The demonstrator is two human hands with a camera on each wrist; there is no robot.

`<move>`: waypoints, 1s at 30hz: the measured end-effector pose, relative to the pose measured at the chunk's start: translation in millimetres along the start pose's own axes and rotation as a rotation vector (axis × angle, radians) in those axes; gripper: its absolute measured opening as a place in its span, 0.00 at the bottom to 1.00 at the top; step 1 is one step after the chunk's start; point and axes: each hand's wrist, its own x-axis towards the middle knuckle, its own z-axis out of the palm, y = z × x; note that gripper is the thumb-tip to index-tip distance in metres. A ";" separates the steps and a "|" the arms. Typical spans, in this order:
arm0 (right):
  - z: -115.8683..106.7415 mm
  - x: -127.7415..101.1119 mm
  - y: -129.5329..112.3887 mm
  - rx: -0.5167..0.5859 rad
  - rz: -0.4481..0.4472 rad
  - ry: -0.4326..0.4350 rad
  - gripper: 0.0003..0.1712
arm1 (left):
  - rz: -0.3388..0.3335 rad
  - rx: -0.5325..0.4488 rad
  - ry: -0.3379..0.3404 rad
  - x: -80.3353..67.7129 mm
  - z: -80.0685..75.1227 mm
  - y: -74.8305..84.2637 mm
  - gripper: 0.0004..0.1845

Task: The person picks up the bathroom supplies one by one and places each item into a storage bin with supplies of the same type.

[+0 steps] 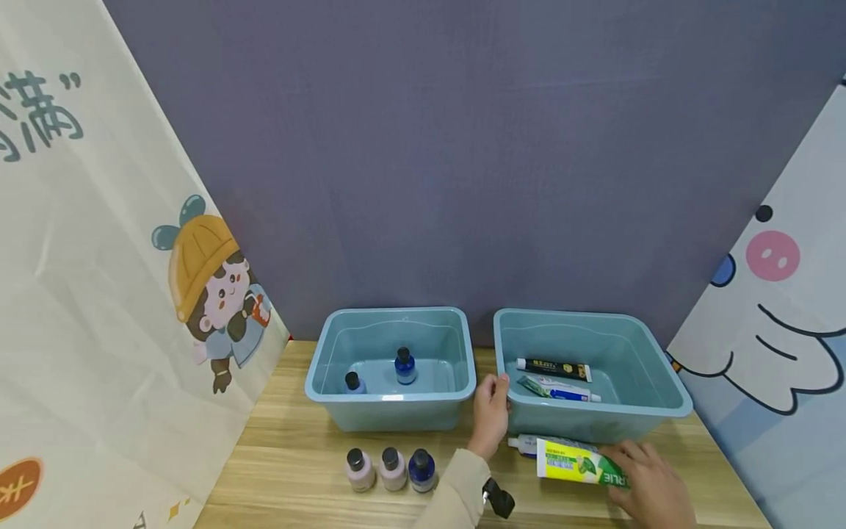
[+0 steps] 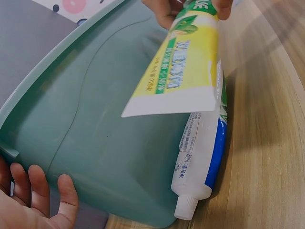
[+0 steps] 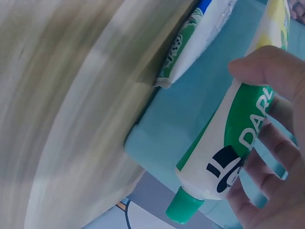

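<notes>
My right hand (image 1: pixel 651 485) grips a yellow-green toothpaste tube (image 1: pixel 578 464) near its green cap (image 3: pixel 183 206) and holds it just above the table in front of the right teal bin (image 1: pixel 661 408). Under it a white-and-blue tube (image 2: pixel 202 157) lies on the wood against the bin's front wall (image 2: pixel 105 133). My left hand (image 1: pixel 490 413) holds that bin's near left corner, thumb on the rim and fingers (image 2: pixel 38 195) on the outer wall. Inside the bin lie a black tube (image 1: pixel 554 369) and a white-green tube (image 1: pixel 558 389).
A second teal bin (image 1: pixel 330 389) stands to the left with two blue bottles (image 1: pixel 405 365) in it. Three small bottles (image 1: pixel 393 469) stand in a row on the wooden table (image 1: pixel 291 448) in front of it. Printed banners flank both sides, and a grey wall stands behind.
</notes>
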 end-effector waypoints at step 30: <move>-34.9 4.4 -4.3 -0.021 -0.049 0.158 0.30 | -0.005 -0.013 -0.007 -0.9 -0.6 -0.6 0.22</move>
